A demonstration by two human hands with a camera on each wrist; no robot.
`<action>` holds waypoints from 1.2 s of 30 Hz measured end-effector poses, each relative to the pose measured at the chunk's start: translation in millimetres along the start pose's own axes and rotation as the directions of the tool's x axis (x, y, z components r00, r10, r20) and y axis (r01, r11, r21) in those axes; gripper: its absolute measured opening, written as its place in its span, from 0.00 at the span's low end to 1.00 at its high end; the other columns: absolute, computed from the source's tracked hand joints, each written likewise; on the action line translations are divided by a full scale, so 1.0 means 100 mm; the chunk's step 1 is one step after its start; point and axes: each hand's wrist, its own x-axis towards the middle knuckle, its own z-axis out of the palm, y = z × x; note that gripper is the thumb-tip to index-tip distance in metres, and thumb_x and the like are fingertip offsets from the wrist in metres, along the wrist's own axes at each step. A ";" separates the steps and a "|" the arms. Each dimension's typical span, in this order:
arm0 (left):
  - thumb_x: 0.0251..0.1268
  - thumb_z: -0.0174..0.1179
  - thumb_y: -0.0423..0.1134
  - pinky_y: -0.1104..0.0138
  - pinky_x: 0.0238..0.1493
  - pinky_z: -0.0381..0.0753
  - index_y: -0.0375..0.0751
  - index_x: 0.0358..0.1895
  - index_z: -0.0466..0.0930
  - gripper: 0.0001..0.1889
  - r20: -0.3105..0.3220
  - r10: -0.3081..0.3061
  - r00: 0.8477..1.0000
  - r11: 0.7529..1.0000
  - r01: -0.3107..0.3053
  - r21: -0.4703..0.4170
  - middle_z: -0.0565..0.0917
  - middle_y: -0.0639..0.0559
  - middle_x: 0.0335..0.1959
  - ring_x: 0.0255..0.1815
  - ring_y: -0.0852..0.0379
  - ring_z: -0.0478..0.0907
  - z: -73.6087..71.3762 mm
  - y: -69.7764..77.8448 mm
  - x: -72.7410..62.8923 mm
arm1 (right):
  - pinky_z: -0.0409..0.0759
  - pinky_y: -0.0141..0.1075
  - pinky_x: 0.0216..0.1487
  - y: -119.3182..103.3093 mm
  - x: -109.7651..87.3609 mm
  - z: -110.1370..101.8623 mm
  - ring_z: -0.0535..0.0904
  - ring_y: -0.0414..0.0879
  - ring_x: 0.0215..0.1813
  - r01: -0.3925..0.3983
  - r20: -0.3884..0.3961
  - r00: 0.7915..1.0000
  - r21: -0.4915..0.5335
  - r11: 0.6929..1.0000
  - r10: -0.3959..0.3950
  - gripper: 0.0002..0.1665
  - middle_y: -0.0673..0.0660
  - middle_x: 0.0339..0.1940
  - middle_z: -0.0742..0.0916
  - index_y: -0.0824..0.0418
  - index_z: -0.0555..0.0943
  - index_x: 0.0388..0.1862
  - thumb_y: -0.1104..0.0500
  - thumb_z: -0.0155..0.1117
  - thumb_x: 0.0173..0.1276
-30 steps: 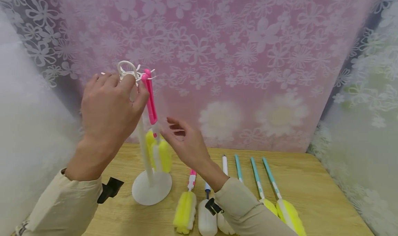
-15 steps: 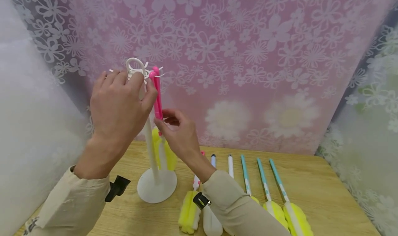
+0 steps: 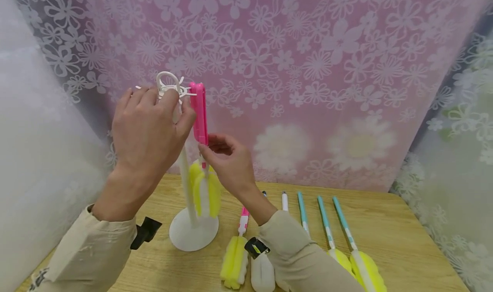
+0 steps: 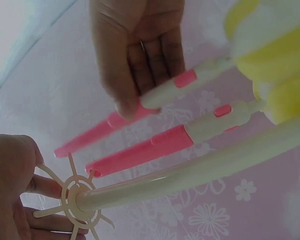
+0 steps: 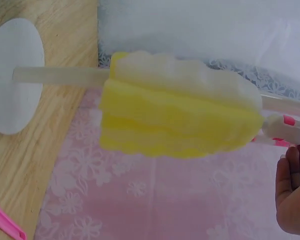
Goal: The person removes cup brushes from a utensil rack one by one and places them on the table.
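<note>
A white stand has a round base, a pole and a top ring of prongs. My left hand holds the stand by that ring, thumb against one prong and fingers behind others. My right hand pinches the handle of a pink-handled sponge brush, sponge downward. The brush's handle end is close to a prong; the left wrist view does not settle whether it is hooked on. A second pink-handled sponge brush hangs from a neighbouring prong. Their yellow-and-white sponges overlap beside the pole.
Right of the stand, on the wooden table, lie another pink-handled brush, a white-headed brush, a white handle and several teal-handled brushes. A pink flowered curtain hangs behind, with pale curtains at both sides.
My right hand has come up to the pink handle and pinched it. The held brush has shifted slightly right, away from the pole. My left hand keeps its hold on the ring.
</note>
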 end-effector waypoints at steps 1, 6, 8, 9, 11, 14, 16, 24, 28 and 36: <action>0.69 0.46 0.46 0.48 0.58 0.70 0.31 0.39 0.80 0.20 -0.004 0.002 1.000 1.000 -0.002 -0.002 0.83 0.31 0.39 0.46 0.34 0.78 0.00 0.01 0.00 | 0.81 0.37 0.45 -0.01 0.00 -0.04 0.81 0.45 0.39 0.010 -0.006 1.000 0.009 1.000 -0.010 0.15 0.54 0.37 0.86 0.65 0.82 0.46 0.59 0.69 0.61; 0.68 0.46 0.45 0.48 0.54 0.72 0.31 0.37 0.80 0.19 -0.052 0.014 0.999 1.000 -0.015 -0.002 0.83 0.31 0.35 0.41 0.34 0.79 0.02 0.01 0.00 | 0.80 0.39 0.47 -0.12 -0.01 -0.36 0.81 0.47 0.40 0.070 -0.038 0.997 0.003 0.998 -0.070 0.14 0.56 0.38 0.86 0.67 0.82 0.45 0.62 0.68 0.61; 0.67 0.46 0.44 0.48 0.51 0.73 0.31 0.35 0.80 0.19 -0.077 0.014 0.997 1.000 -0.014 -0.009 0.82 0.31 0.32 0.38 0.33 0.79 0.03 0.02 0.01 | 0.80 0.39 0.47 -0.15 -0.01 -0.56 0.82 0.47 0.39 0.102 -0.063 0.993 -0.038 0.994 -0.104 0.13 0.56 0.38 0.86 0.67 0.83 0.44 0.63 0.68 0.61; 0.67 0.45 0.44 0.48 0.51 0.72 0.31 0.35 0.80 0.18 -0.082 0.010 0.997 1.000 -0.012 -0.013 0.82 0.31 0.32 0.37 0.33 0.79 0.03 0.02 0.01 | 0.80 0.39 0.48 -0.17 -0.02 -0.69 0.82 0.47 0.40 0.098 -0.075 0.992 -0.064 0.993 -0.103 0.13 0.57 0.39 0.86 0.67 0.82 0.45 0.63 0.68 0.62; 0.67 0.44 0.43 0.47 0.52 0.71 0.32 0.35 0.80 0.18 -0.080 -0.003 0.997 1.000 0.001 -0.027 0.82 0.30 0.32 0.38 0.32 0.78 0.02 0.02 0.01 | 0.80 0.39 0.48 -0.19 -0.05 -0.98 0.82 0.46 0.40 0.095 -0.112 0.988 -0.126 0.987 -0.110 0.13 0.57 0.39 0.86 0.68 0.82 0.45 0.64 0.68 0.62; 0.67 0.42 0.43 0.47 0.59 0.66 0.33 0.39 0.80 0.19 -0.045 -0.037 0.998 0.998 0.035 -0.054 0.81 0.29 0.36 0.43 0.31 0.77 0.00 0.02 0.01 | 0.80 0.36 0.47 -0.18 -0.14 -1.49 0.83 0.46 0.41 0.068 -0.177 0.978 -0.216 0.974 -0.107 0.14 0.57 0.40 0.86 0.69 0.82 0.46 0.64 0.67 0.63; 0.67 0.42 0.44 0.47 0.63 0.62 0.33 0.41 0.80 0.19 -0.011 -0.063 0.998 0.996 0.062 -0.069 0.81 0.29 0.40 0.47 0.30 0.75 -0.02 0.02 0.00 | 0.80 0.32 0.45 -0.16 -0.22 -1.85 0.83 0.44 0.41 0.040 -0.217 0.970 -0.294 0.955 -0.108 0.15 0.54 0.40 0.86 0.69 0.82 0.47 0.64 0.66 0.63; 0.65 0.41 0.43 0.47 0.63 0.61 0.31 0.40 0.80 0.21 -0.032 -0.063 0.997 0.992 0.059 -0.109 0.82 0.31 0.40 0.49 0.31 0.72 -0.03 0.04 0.00 | 0.76 0.19 0.37 -0.11 -0.73 -3.11 0.81 0.30 0.38 -0.234 -0.390 0.921 -0.545 0.805 0.003 0.19 0.36 0.35 0.85 0.66 0.81 0.51 0.58 0.67 0.63; 0.64 0.41 0.44 0.46 0.59 0.64 0.32 0.38 0.81 0.21 -0.109 -0.067 0.992 0.993 0.056 -0.100 0.82 0.31 0.39 0.49 0.31 0.72 0.00 0.04 -0.02 | 0.74 0.18 0.34 -0.04 -0.99 -3.47 0.78 0.27 0.39 -0.335 -0.386 0.917 -0.604 0.723 0.102 0.23 0.31 0.35 0.82 0.66 0.80 0.53 0.52 0.65 0.65; 0.62 0.41 0.42 0.44 0.31 0.71 0.29 0.33 0.80 0.21 -0.202 -0.016 0.979 0.997 0.001 -0.078 0.83 0.33 0.31 0.30 0.32 0.72 0.04 0.03 -0.02 | 0.81 0.37 0.40 0.22 -1.32 -3.87 0.82 0.35 0.39 -0.499 -0.243 0.855 -0.624 0.601 0.459 0.32 0.48 0.39 0.87 0.70 0.77 0.57 0.44 0.59 0.68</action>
